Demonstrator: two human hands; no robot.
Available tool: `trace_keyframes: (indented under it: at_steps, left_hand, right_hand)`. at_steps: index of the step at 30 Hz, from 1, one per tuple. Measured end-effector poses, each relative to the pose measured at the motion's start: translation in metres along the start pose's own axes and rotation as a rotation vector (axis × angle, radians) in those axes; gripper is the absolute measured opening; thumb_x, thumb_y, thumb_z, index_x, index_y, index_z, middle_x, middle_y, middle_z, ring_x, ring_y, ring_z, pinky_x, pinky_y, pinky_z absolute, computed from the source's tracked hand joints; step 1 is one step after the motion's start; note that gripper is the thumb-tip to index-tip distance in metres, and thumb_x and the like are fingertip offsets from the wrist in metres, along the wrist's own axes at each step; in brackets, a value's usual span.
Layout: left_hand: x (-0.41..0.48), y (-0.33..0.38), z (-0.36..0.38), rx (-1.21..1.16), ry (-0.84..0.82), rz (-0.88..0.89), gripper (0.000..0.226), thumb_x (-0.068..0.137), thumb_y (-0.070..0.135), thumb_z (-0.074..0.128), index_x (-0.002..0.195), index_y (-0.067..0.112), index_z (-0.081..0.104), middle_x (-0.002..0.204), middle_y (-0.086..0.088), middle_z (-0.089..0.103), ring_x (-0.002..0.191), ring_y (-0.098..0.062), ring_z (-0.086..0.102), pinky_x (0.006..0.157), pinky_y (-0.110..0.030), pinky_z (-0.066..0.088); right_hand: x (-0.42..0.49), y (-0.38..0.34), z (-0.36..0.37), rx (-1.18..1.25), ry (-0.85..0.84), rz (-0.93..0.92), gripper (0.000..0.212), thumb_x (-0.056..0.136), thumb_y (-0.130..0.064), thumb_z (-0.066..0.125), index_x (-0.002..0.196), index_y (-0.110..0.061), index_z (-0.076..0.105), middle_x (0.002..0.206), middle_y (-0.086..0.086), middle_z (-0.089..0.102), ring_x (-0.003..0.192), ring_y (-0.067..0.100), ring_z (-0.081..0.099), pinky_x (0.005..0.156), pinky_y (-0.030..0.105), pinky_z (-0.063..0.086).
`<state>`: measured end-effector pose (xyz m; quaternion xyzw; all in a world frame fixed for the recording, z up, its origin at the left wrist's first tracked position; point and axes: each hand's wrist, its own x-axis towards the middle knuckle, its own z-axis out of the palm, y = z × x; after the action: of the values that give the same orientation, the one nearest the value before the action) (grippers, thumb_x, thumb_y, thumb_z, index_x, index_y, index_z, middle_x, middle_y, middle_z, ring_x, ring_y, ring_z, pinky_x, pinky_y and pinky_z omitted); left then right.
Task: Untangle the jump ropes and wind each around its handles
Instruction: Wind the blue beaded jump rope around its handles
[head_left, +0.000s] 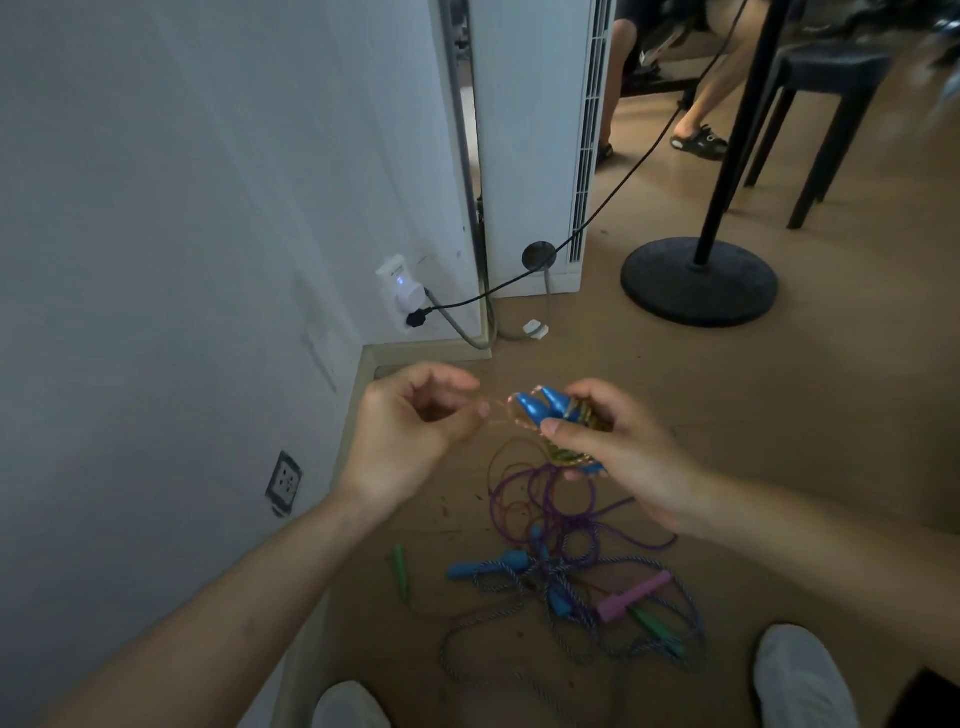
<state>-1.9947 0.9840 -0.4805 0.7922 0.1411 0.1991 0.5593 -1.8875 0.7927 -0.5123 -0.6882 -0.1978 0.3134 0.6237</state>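
My right hand (618, 452) grips a pair of blue handles (543, 404) held side by side, with thin orange rope wound around them. My left hand (410, 431) pinches the loose end of that orange rope (498, 415) just to the left of the handles. Below on the floor lies a tangle of ropes (561, 535): a purple one, an orange one and a grey braided one. In the pile I see blue handles (488, 566), a pink handle (634, 595) and green handles (400, 569).
A white wall (182, 234) with sockets stands on the left, a white cabinet (524, 156) behind. A black round stand base (698, 283), a dark stool (826, 104) and a seated person's legs (696, 119) are at the back right. My white shoes (800, 675) flank the pile.
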Motion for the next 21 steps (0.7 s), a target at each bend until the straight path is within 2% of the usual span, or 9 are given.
trace_keyframes:
  at_steps: [2, 4, 7, 9, 12, 15, 18, 21]
  left_hand:
    - [0.002, -0.004, -0.001, 0.031, -0.021, -0.086, 0.027, 0.079, 0.006, 0.081, 0.104, 0.014, 0.073, 0.085, -0.004, 0.078, 0.08, -0.019, 0.074, 0.082, -0.036, 0.06]
    - [0.002, -0.006, -0.002, 0.102, -0.106, -0.122, 0.017, 0.079, 0.007, 0.08, 0.095, 0.013, 0.078, 0.082, -0.003, 0.077, 0.076, -0.015, 0.072, 0.078, -0.035, 0.06]
    - [-0.002, -0.008, 0.002, 0.115, -0.259, -0.075, 0.011, 0.081, 0.005, 0.078, 0.087, 0.014, 0.078, 0.081, -0.002, 0.076, 0.073, -0.016, 0.07, 0.071, -0.029, 0.057]
    - [-0.005, -0.006, 0.005, 0.089, -0.312, -0.033, 0.011, 0.081, 0.003, 0.078, 0.087, 0.011, 0.077, 0.081, -0.003, 0.076, 0.073, -0.014, 0.07, 0.069, -0.022, 0.055]
    - [-0.003, -0.002, 0.002, 0.074, -0.326, -0.005, 0.011, 0.082, 0.002, 0.077, 0.087, 0.011, 0.077, 0.081, 0.0, 0.076, 0.075, -0.013, 0.07, 0.07, -0.021, 0.055]
    - [0.003, -0.001, -0.008, 0.01, -0.181, -0.034, 0.005, 0.086, 0.008, 0.073, 0.089, 0.012, 0.076, 0.079, 0.001, 0.073, 0.076, -0.014, 0.066, 0.074, -0.028, 0.054]
    - [0.005, 0.0, -0.012, -0.117, -0.078, -0.09, 0.009, 0.086, 0.018, 0.072, 0.091, 0.01, 0.074, 0.088, -0.01, 0.074, 0.084, -0.022, 0.067, 0.083, -0.039, 0.056]
    - [0.004, 0.002, -0.01, -0.189, -0.083, -0.134, 0.018, 0.084, 0.021, 0.07, 0.093, 0.005, 0.069, 0.086, -0.011, 0.074, 0.083, -0.021, 0.07, 0.081, -0.033, 0.06]
  right_hand:
    - [-0.001, -0.001, 0.0, -0.001, 0.028, -0.015, 0.024, 0.088, -0.021, 0.071, 0.11, -0.022, 0.063, 0.109, 0.004, 0.067, 0.095, 0.019, 0.069, 0.071, 0.026, 0.055]
    - [0.001, -0.002, 0.002, 0.059, 0.08, -0.005, 0.02, 0.089, -0.018, 0.07, 0.108, -0.021, 0.064, 0.106, 0.003, 0.068, 0.091, 0.017, 0.067, 0.068, 0.026, 0.055]
    - [0.006, -0.005, 0.004, 0.262, 0.17, 0.072, 0.015, 0.088, -0.015, 0.07, 0.102, -0.017, 0.067, 0.1, 0.006, 0.068, 0.082, 0.019, 0.063, 0.062, 0.029, 0.053]
    - [0.007, -0.006, 0.005, 0.389, 0.201, 0.149, 0.018, 0.088, -0.015, 0.07, 0.105, -0.013, 0.067, 0.097, 0.009, 0.069, 0.078, 0.021, 0.063, 0.061, 0.03, 0.052]
    - [0.008, -0.003, 0.006, 0.476, 0.147, 0.217, 0.026, 0.089, -0.016, 0.068, 0.114, -0.01, 0.064, 0.103, 0.014, 0.068, 0.082, 0.024, 0.065, 0.065, 0.033, 0.054]
    - [0.01, -0.002, 0.004, 0.276, 0.026, 0.164, 0.025, 0.088, -0.02, 0.068, 0.113, -0.018, 0.067, 0.108, 0.007, 0.07, 0.095, 0.024, 0.065, 0.08, 0.038, 0.051]
    - [0.012, -0.001, 0.006, 0.098, -0.083, 0.111, 0.023, 0.088, -0.022, 0.068, 0.112, -0.025, 0.068, 0.112, 0.002, 0.071, 0.107, 0.023, 0.065, 0.089, 0.037, 0.047]
    - [0.015, -0.001, 0.015, -0.085, -0.11, 0.071, 0.036, 0.087, -0.024, 0.07, 0.118, -0.04, 0.062, 0.12, -0.007, 0.064, 0.116, 0.015, 0.057, 0.093, 0.036, 0.045]
